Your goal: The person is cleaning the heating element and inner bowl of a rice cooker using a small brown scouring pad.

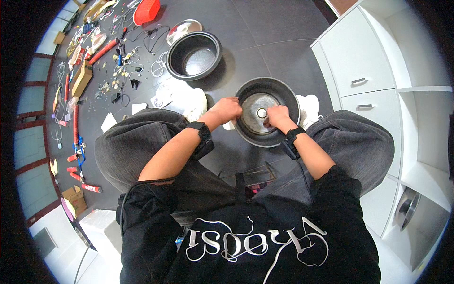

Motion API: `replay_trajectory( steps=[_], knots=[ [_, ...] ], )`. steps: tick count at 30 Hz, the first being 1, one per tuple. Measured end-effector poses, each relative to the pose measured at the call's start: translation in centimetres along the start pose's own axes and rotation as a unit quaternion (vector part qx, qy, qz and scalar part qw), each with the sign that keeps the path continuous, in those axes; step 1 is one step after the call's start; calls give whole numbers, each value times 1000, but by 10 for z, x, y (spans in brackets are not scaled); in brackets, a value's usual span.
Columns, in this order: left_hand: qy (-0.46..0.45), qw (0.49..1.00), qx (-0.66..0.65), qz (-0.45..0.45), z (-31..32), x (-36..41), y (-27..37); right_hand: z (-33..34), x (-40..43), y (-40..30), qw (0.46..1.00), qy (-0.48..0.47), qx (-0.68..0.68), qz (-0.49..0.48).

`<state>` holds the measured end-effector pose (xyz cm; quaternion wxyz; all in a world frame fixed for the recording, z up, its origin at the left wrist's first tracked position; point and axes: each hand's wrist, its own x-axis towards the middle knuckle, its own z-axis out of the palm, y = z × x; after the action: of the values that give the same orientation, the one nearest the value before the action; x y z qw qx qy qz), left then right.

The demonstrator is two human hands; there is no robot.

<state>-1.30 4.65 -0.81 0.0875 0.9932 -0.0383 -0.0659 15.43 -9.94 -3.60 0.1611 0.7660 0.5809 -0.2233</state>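
Between my feet stands a rice cooker body [267, 140], its dark inside facing up. A round metal sensor button [262, 113] sits in the middle of the heating plate [253, 103] at its bottom. My left hand [228, 110] grips the rim on the left side, fingers curled over the edge. Inside the body, my right hand [278, 116] is lowered close to the sensor button with bent fingers; whether it pinches anything is hidden. Beyond my left hand, a black inner pot [198, 60] rests on the floor, with a glass lid [184, 28] partly behind it.
White cabinets [365, 71] with drawers and open shelves stand close on my right. Cables, red tubes [104, 51], cardboard pieces [82, 78] and small scraps litter the dark tiled floor on the left. A red plastic basket [146, 12] lies at the far edge.
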Motion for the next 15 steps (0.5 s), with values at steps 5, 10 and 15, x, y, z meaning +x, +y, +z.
replay_trajectory(
  steps=[5, 10, 15],
  knots=[
    [-4, 1000, 9, 2, 0, -2, -1, -3, 3, 5, 994, -10, 90, 54],
    [21, 1000, 1, -9, 1, -2, -1, -11, 8, 20, 959, 233, 162, 20],
    [11, 1000, -4, 14, 3, -1, -3, 2, -5, 14, 990, 84, 103, 51]
  ],
)
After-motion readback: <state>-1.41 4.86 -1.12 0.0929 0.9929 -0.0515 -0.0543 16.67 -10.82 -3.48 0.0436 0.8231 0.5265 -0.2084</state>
